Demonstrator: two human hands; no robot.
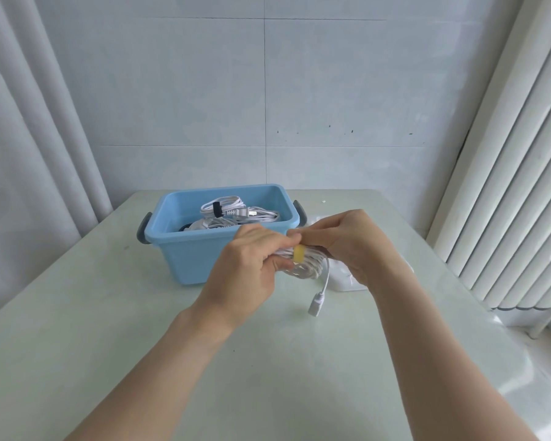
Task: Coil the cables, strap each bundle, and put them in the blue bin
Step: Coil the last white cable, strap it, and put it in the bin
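A coiled white cable is held above the table between both hands, just in front of the blue bin. A yellow strap is wrapped around the bundle. My left hand grips the coil's left side. My right hand pinches the bundle at the strap from the right. One white plug end hangs down from the coil. The bin holds several white coiled cables, one bound with a black strap.
The bin stands at the far middle of the pale green table, its grey handles on both sides. A clear plastic bag lies under my right hand. A white radiator runs along the right, curtains hang on the left.
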